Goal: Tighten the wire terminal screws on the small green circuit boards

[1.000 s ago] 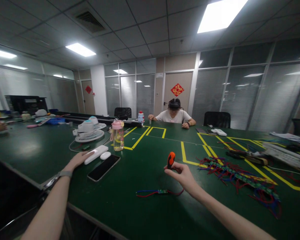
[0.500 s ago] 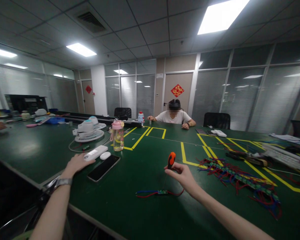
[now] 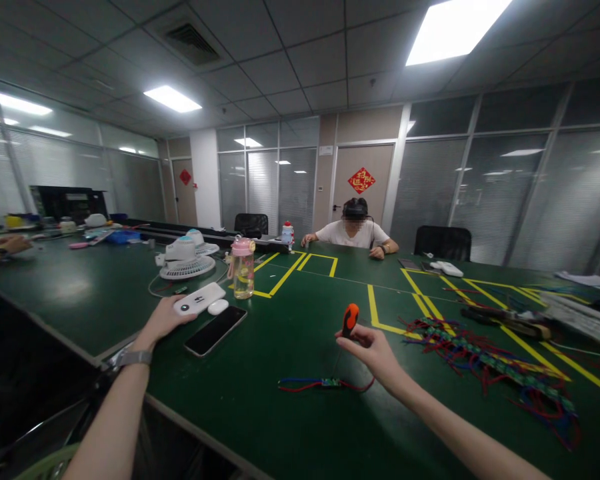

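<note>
My right hand [image 3: 373, 350] grips a screwdriver [image 3: 350, 320] with an orange and black handle, held upright between thumb and fingers. Its thin shaft points down at a small green circuit board [image 3: 331, 383] lying on the table; whether the tip touches is hard to see. Red and blue wires run from both sides of the board. At the left, my left hand [image 3: 161, 321] has its fingers around a white rectangular device [image 3: 199, 300], which looks tilted and bears dark marks. Beside that device are a small white rounded case [image 3: 218, 307] and a black phone [image 3: 216, 331].
A pink-lidded bottle [image 3: 243, 270] and white fans [image 3: 187, 260] stand beyond my left hand. Many wired circuit boards [image 3: 490, 363] lie in a row at right, near tools [image 3: 505, 321] and a keyboard [image 3: 583, 317]. A person [image 3: 355, 230] sits opposite; another person's hands [image 3: 13, 248] show far left.
My left hand has taken hold of the white device and tipped it, so another face shows. My right hand keeps the screwdriver over the board. The whole view has shifted slightly.
</note>
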`<act>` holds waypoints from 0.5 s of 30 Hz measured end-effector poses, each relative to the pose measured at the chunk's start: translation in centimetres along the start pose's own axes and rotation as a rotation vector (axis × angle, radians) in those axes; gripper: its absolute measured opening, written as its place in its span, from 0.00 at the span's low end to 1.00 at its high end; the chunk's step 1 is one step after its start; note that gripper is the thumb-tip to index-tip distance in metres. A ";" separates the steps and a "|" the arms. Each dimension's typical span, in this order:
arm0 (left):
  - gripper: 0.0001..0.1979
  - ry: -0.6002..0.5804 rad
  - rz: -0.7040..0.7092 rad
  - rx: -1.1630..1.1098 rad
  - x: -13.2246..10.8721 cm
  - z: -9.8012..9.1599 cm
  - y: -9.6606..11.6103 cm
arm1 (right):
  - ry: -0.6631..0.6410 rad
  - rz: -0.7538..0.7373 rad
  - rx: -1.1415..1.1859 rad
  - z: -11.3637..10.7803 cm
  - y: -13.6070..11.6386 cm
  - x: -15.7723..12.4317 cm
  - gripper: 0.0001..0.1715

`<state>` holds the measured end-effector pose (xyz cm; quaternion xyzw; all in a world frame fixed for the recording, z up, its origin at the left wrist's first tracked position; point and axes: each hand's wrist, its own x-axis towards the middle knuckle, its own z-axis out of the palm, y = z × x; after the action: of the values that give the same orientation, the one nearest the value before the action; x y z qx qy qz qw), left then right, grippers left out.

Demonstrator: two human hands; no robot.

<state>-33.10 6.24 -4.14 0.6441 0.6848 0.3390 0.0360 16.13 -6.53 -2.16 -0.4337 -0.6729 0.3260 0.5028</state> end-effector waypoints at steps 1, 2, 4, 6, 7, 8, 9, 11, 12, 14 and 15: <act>0.39 0.004 0.011 -0.012 -0.2 0.0 0.2 | 0.000 -0.001 0.000 0.0 0.0 0.0 0.20; 0.40 -0.003 0.009 -0.036 -0.4 0.0 0.4 | 0.001 -0.002 0.001 0.0 0.0 0.0 0.21; 0.40 -0.033 -0.011 -0.066 -0.8 -0.1 1.0 | 0.003 0.004 0.005 0.0 0.0 0.0 0.22; 0.39 -0.055 -0.043 -0.070 -1.2 -0.4 1.6 | 0.004 0.011 0.006 0.0 0.0 0.0 0.23; 0.39 -0.060 -0.045 -0.074 -1.4 -0.5 1.8 | 0.003 0.011 0.004 0.0 0.0 0.0 0.23; 0.38 -0.063 -0.045 -0.076 -1.5 -0.6 2.0 | 0.000 0.011 0.002 0.0 0.0 0.0 0.22; 0.37 -0.062 -0.042 -0.078 -1.6 -0.7 2.1 | -0.003 0.010 0.001 0.0 0.0 0.0 0.22; 0.36 -0.055 -0.035 -0.085 -1.7 -0.7 2.1 | -0.004 0.010 0.001 0.0 -0.1 0.0 0.21; 0.36 -0.051 -0.033 -0.090 -1.7 -0.7 2.1 | -0.002 0.012 0.001 0.0 -0.1 0.0 0.21; 0.36 -0.051 -0.029 -0.114 -1.5 -0.7 1.8 | 0.000 0.013 0.000 0.0 -0.2 -0.1 0.21; 0.36 -0.055 -0.026 -0.130 -1.4 -0.7 1.7 | 0.001 0.012 0.000 0.0 -0.2 -0.1 0.22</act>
<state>-31.74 4.56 -3.33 0.6405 0.6685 0.3644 0.1007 16.07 -6.69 -1.99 -0.4380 -0.6699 0.3287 0.5013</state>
